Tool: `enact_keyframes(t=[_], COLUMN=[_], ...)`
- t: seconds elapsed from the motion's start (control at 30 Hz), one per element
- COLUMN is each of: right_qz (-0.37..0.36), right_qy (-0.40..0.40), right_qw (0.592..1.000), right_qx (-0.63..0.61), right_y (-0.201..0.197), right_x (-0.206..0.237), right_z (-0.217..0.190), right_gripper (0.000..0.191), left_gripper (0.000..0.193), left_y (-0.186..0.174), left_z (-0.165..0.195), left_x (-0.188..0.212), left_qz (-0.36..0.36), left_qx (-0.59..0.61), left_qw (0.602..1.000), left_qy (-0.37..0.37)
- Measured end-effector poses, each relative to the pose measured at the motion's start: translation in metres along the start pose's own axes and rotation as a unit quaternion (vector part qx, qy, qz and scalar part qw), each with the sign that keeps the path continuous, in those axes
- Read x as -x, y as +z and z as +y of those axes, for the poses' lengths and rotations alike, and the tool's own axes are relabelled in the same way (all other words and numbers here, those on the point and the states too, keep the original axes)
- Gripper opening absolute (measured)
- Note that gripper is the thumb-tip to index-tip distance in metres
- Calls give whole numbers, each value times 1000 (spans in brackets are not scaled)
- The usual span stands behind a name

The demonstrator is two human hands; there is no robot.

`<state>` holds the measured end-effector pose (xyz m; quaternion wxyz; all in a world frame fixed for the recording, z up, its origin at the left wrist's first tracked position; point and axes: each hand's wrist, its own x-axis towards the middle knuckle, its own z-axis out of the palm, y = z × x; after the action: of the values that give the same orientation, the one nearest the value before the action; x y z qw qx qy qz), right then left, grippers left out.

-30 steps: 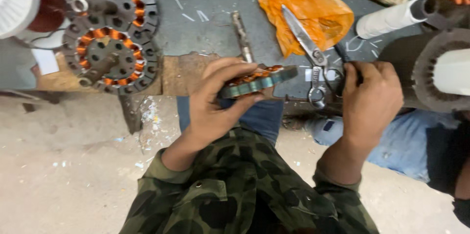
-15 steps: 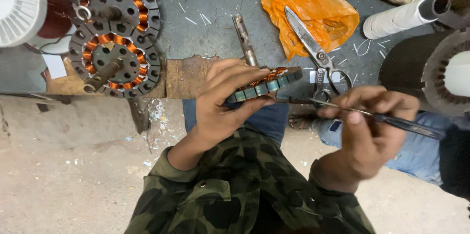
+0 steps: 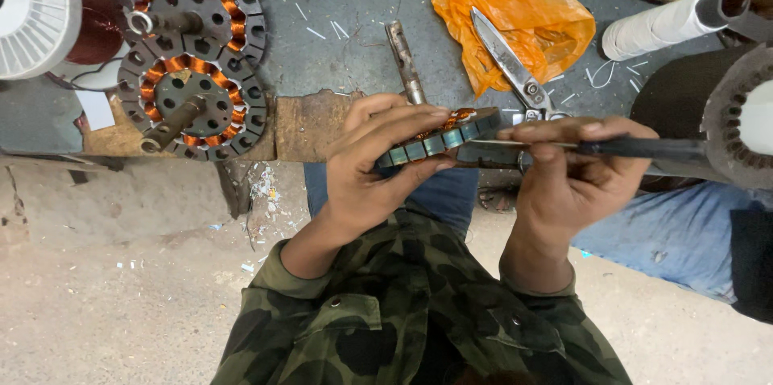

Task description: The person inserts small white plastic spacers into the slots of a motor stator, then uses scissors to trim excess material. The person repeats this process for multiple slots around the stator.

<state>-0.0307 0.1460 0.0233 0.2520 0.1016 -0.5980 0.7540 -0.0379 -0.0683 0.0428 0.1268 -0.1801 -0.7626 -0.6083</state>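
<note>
Left hand (image 3: 378, 167) clenched round a wound stator (image 3: 439, 139), held edge-on just off the workbench's (image 3: 338, 55) near edge, right hand (image 3: 576, 180) gripped a thin dark tool (image 3: 636, 147) touching the stator's rim, scissors (image 3: 511, 67) lay on an orange bag (image 3: 515, 14) behind, two more stators (image 3: 189, 55) stacked at the bench's left end.

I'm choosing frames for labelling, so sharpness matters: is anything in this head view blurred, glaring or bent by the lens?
Head view: the left hand and the wound metal ring it holds look sharp; the right hand and its thin dark tool are slightly motion-smeared. Light is even and soft, with no strong glare, even on the scissors. The white spool at the corner looks stretched by the lens.
</note>
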Motion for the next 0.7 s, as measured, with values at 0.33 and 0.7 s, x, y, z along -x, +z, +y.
enact_keyframes(t=[0.33,0.7], right_qz=[-121,-70], right_qy=[-56,-101], right_qw=[987,992], right_qx=[90,39], right_y=[5,29], right_x=[-12,-41], right_z=[-23,-35], right_gripper=[14,11], left_gripper=[40,41], left_y=[4,11], left_z=[2,11], left_x=[0,0], left_qz=[10,24], left_qx=[16,13], left_qw=[1000,1000], left_qy=[13,13])
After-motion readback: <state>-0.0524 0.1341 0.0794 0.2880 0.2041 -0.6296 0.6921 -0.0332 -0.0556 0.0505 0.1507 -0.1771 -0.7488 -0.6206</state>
